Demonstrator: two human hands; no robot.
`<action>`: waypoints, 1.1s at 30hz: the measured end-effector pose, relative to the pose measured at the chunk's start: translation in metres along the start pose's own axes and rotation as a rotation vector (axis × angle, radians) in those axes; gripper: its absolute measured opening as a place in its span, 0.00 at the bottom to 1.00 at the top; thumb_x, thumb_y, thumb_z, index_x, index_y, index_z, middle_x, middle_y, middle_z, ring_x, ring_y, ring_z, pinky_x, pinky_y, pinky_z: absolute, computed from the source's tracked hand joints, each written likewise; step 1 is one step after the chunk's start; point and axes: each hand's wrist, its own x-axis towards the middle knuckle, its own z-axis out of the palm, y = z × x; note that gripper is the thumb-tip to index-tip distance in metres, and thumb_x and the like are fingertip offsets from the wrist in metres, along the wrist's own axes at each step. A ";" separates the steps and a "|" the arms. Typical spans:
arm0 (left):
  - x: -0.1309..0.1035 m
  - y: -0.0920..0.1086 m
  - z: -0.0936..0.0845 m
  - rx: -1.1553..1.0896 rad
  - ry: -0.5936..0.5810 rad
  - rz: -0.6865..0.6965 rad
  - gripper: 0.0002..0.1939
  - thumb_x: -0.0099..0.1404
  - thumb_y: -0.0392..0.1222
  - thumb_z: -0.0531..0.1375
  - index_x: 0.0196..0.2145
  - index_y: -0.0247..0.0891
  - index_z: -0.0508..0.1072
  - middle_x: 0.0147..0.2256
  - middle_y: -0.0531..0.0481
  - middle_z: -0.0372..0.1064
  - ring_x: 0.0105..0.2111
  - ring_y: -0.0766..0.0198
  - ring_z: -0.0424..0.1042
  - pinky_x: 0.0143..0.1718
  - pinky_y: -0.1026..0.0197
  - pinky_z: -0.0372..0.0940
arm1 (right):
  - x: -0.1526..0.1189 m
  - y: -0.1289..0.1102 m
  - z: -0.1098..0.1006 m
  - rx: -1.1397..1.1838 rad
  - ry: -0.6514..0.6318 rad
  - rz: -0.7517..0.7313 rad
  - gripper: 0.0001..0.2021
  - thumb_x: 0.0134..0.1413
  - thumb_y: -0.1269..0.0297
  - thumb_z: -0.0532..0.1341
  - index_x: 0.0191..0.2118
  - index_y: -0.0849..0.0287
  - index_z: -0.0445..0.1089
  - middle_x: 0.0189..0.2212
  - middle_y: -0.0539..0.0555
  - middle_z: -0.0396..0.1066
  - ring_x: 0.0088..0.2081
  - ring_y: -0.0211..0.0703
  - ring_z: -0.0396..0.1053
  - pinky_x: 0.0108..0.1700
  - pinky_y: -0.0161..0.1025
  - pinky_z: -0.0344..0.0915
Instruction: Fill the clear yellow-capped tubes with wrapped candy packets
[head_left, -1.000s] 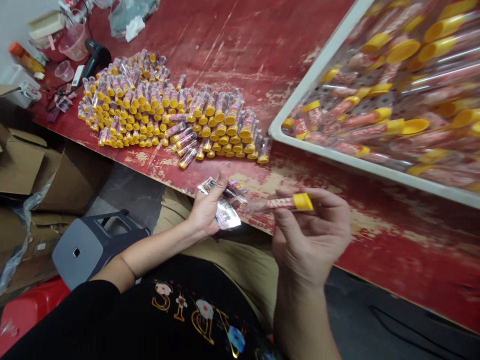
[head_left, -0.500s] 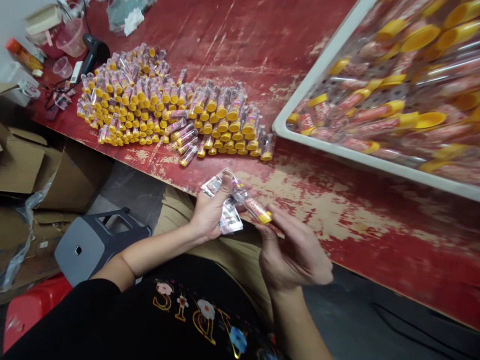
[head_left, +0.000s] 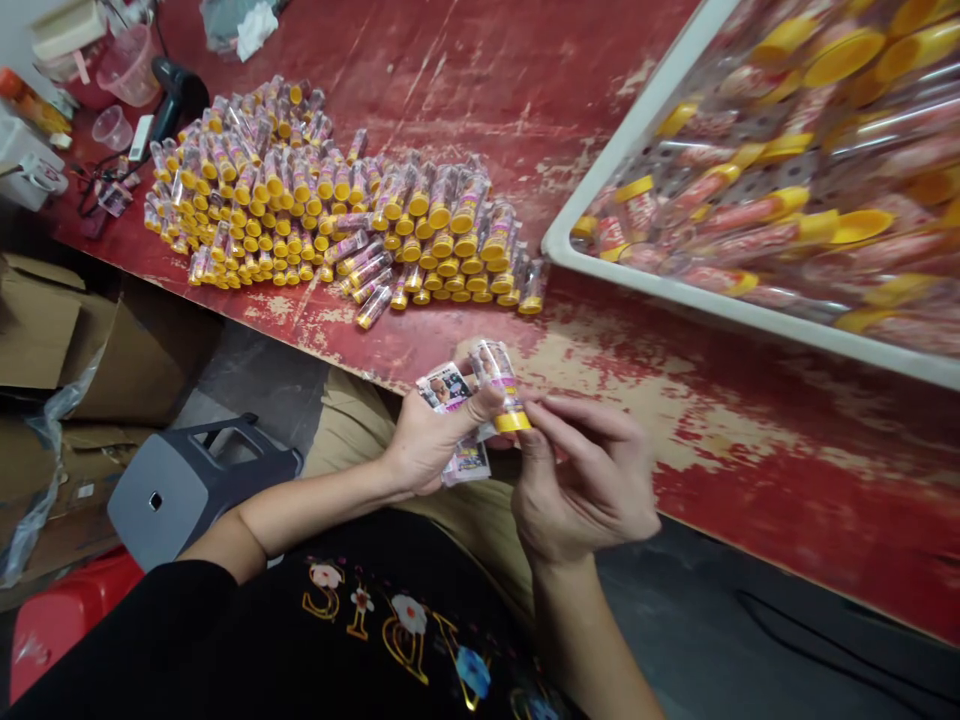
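Note:
My left hand (head_left: 431, 437) is closed round a small stack of flat printed plastic sleeves (head_left: 466, 463). Its thumb also presses on a clear tube with a yellow cap (head_left: 512, 421), which points cap-down toward me. A printed clear sleeve with a purple band (head_left: 495, 375) surrounds this tube. At the cap end, my right hand (head_left: 589, 475) pinches the tube's edge between thumb and fingers. Both hands are just off the table's front edge, above my lap. The left fingers behind the sleeves are partly hidden.
Many yellow-capped tubes (head_left: 300, 190) are piled on the worn red table (head_left: 480, 90). A white-rimmed tray (head_left: 712, 310) of larger-looking tubes stands at right. A black hair dryer (head_left: 176, 95) lies at back left; a grey stool (head_left: 180, 490) and cardboard boxes (head_left: 45, 320) are below.
The tube, tilted with its red label showing before, now stands steeper with the printed sleeve around it down to the cap. The left thumb has shifted onto the tube.

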 end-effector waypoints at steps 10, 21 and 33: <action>-0.001 0.000 -0.004 0.008 -0.031 0.021 0.40 0.39 0.60 0.82 0.43 0.36 0.76 0.35 0.49 0.80 0.25 0.67 0.75 0.25 0.66 0.68 | -0.001 0.004 0.009 -0.107 0.130 -0.137 0.11 0.59 0.67 0.72 0.46 0.47 0.83 0.39 0.54 0.78 0.43 0.50 0.76 0.44 0.50 0.74; 0.002 0.008 -0.007 -0.052 -0.008 0.003 0.39 0.36 0.60 0.83 0.39 0.37 0.74 0.30 0.54 0.75 0.22 0.71 0.69 0.26 0.66 0.67 | 0.006 0.004 0.020 -0.129 0.158 -0.121 0.05 0.57 0.64 0.73 0.39 0.47 0.83 0.33 0.53 0.76 0.38 0.50 0.74 0.46 0.54 0.75; 0.008 0.014 -0.017 -0.103 0.024 0.017 0.37 0.36 0.58 0.83 0.35 0.36 0.73 0.28 0.55 0.73 0.22 0.72 0.70 0.25 0.67 0.67 | 0.003 0.007 0.033 -0.161 0.076 -0.133 0.05 0.60 0.60 0.70 0.42 0.48 0.82 0.38 0.55 0.78 0.41 0.51 0.76 0.48 0.54 0.76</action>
